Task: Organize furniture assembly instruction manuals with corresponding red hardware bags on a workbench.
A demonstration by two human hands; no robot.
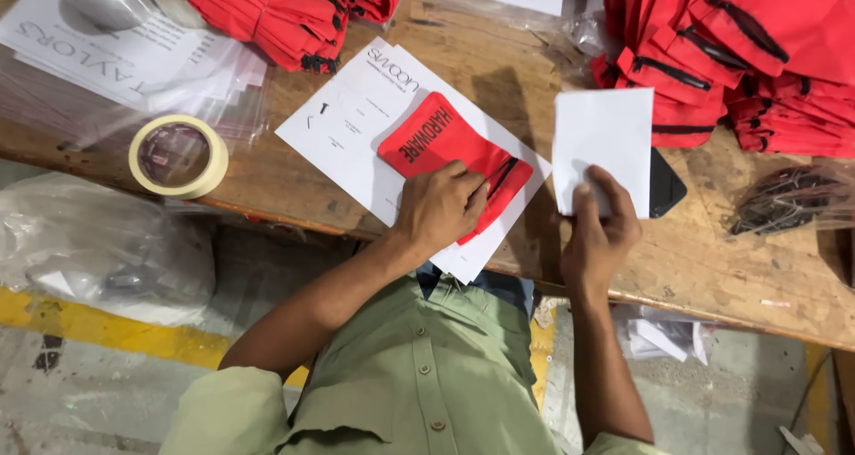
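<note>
Red fabric drawstring pouch (450,157) (black cord end nearest the wrist) lies on a white printed sheet (356,117) at the wooden table's (712,259) edge; left hand (441,207) presses it flat, fingers together; right hand (601,232) pinches a blank white card (604,148); best to keep the pouch pinned and the card square to its mouth.

The small red drawstring pouch (450,148) is matt woven cloth with a black cord, and it lies on smooth, matt white paper sheets (356,125). The blank white card (604,143) looks like plain matt paper, beside a glossy black phone (666,186). The brown tabletop (712,250) is rough, worn wood, the cream tape roll (178,157) looks like matt paper tape, and the clear bags (89,250) are shiny plastic.
</note>
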